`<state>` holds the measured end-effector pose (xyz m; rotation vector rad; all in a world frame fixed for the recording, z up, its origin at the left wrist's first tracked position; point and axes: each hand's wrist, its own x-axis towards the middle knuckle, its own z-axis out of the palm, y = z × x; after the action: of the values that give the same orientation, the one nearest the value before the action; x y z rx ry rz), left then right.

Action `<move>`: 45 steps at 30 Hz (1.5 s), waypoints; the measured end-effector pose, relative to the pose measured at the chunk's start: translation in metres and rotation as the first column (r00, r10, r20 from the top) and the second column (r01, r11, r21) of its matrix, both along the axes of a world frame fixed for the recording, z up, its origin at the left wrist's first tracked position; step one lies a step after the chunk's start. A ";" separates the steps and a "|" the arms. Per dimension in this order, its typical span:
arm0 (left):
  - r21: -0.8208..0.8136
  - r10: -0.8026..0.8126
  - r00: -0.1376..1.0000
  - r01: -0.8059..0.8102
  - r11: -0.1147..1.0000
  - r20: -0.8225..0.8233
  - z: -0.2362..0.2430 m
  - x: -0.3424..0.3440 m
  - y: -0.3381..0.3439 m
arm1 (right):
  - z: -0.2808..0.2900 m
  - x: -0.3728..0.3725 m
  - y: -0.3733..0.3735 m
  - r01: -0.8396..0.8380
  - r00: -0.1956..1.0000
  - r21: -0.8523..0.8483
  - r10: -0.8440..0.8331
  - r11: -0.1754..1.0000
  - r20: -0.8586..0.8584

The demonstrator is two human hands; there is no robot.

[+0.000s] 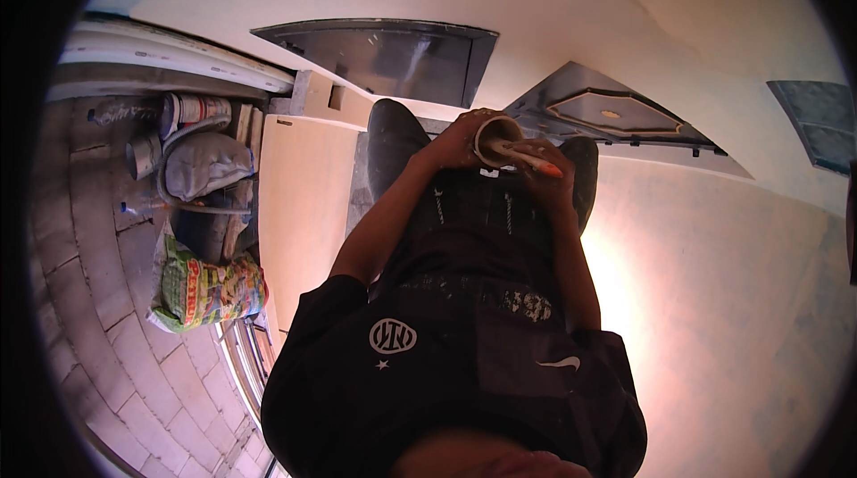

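At the top middle of my lap, my left hand (455, 141) is wrapped round a pale round cup or pot (482, 143), with its open mouth facing up. My right hand (540, 161) grips a brush (527, 157) with an orange-tipped handle, which lies across the cup's mouth; its far end is down in the cup. My dark-clad knees are either side of both hands.
Dark panels (366, 58), (607, 112) are set in pale surfaces ahead. A pale board (295, 219) stands left of me. On the paved ground (116, 344) at left lie a patterned sack (205, 286), a grey bundle (201, 170), containers and wooden pieces.
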<state>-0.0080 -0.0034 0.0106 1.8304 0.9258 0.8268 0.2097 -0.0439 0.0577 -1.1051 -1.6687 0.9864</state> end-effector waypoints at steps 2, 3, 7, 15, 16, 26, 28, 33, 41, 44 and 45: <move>0.007 0.018 1.000 -0.018 1.000 0.016 -0.002 -0.001 0.000 | -0.001 0.003 0.002 0.040 0.999 0.027 -0.039 0.999 -0.021; 0.018 0.023 1.000 -0.024 1.000 0.020 -0.003 -0.002 0.000 | -0.001 0.006 0.002 0.059 0.998 0.024 -0.060 0.998 0.010; 0.012 0.044 0.999 -0.044 0.999 0.031 -0.005 -0.002 -0.001 | -0.016 0.013 0.003 0.187 0.981 -0.076 -0.191 0.979 -0.039; -0.073 0.000 1.000 0.001 0.997 0.024 -0.004 -0.005 -0.001 | -0.021 0.024 0.005 0.256 0.930 -0.399 -0.337 0.881 -0.146; -0.071 0.002 1.000 -0.001 0.997 0.014 -0.003 -0.004 -0.001 | -0.020 0.024 0.004 0.254 0.922 -0.418 -0.349 0.872 -0.169; -0.035 0.042 0.998 -0.040 0.999 0.053 -0.003 -0.002 -0.001 | -0.039 0.029 0.004 0.113 0.888 -0.501 -0.313 0.858 -0.336; -0.031 0.056 0.997 -0.054 0.998 0.055 -0.002 -0.002 -0.002 | -0.044 0.032 0.005 0.100 0.898 -0.516 -0.301 0.850 -0.321; -0.029 0.039 0.999 -0.038 0.999 0.029 -0.003 -0.002 -0.002 | -0.050 0.032 0.007 0.044 0.889 -0.524 -0.273 0.851 -0.369; 0.022 0.054 0.998 -0.053 0.998 -0.027 -0.004 -0.002 0.000 | -0.040 0.025 0.010 0.071 0.884 -0.628 -0.341 0.775 -0.321; 0.023 0.058 0.997 -0.057 0.998 -0.050 -0.003 -0.002 -0.001 | -0.037 0.025 0.009 0.044 0.899 -0.663 -0.319 0.747 -0.300; 0.013 0.059 0.997 -0.059 0.998 -0.049 -0.004 -0.003 -0.001 | -0.036 0.025 0.009 0.045 0.904 -0.665 -0.315 0.745 -0.291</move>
<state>-0.0106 -0.0041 0.0066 1.8478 1.0126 0.8278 0.2346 -0.0350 0.0215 -1.3672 -0.8704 1.5967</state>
